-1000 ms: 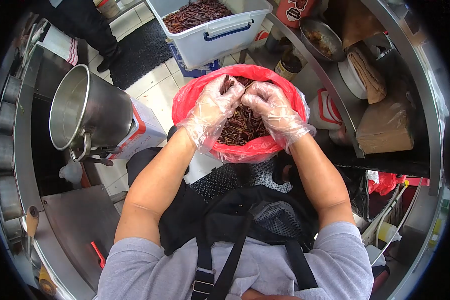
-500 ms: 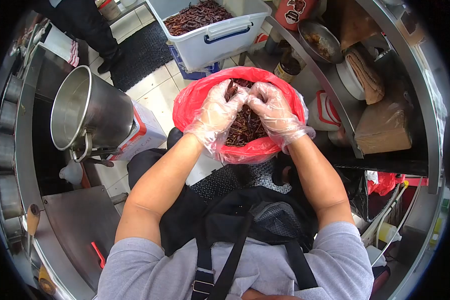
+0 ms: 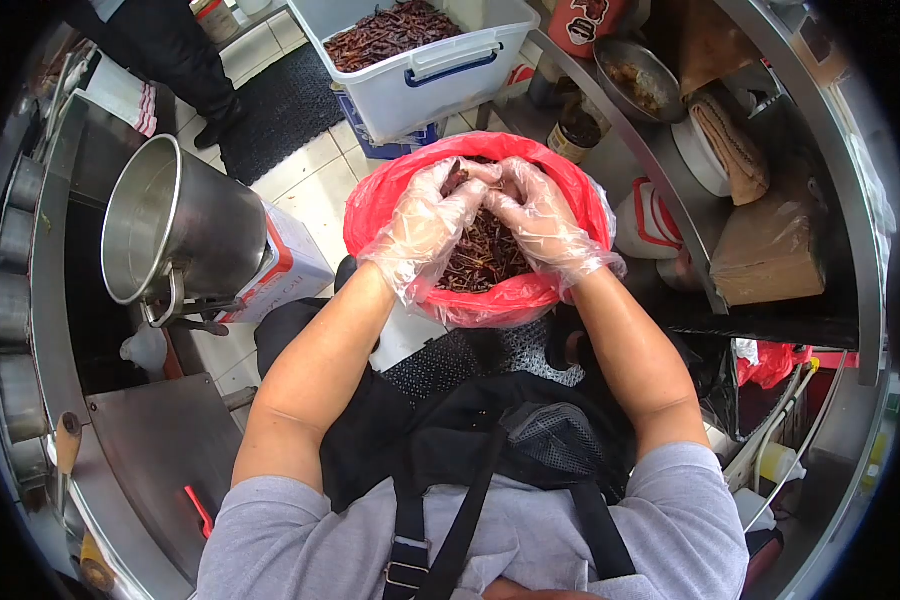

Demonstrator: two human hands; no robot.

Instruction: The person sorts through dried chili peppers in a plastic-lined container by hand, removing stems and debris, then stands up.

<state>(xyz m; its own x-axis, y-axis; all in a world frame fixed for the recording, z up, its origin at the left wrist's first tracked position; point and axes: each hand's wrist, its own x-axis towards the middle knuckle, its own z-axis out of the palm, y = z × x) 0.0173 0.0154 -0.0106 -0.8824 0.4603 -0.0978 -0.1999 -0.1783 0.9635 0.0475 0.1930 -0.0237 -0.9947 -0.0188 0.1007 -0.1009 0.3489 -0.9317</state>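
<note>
A red plastic bag (image 3: 370,205) stands open in front of me, with dark dried chillies and stems (image 3: 485,255) inside it. Over its mouth, my left hand (image 3: 432,212), in a clear plastic glove, is closed around dried chillies that show between thumb and fingers. My right hand (image 3: 542,215), gloved the same way, has its fingers curled together and touches the left fingertips. What the right fingers pinch is too small to make out.
Beyond the bag is a clear tub (image 3: 420,95) of dried chillies. A steel pot (image 3: 185,225) stands on a box to the left. Shelves with a metal bowl (image 3: 638,80) and a cardboard box (image 3: 770,245) line the right. Another person's leg (image 3: 175,60) is at upper left.
Both hands have shifted slightly over the bag, and their fingertips have changed position against each other. The left hand still holds chillies.
</note>
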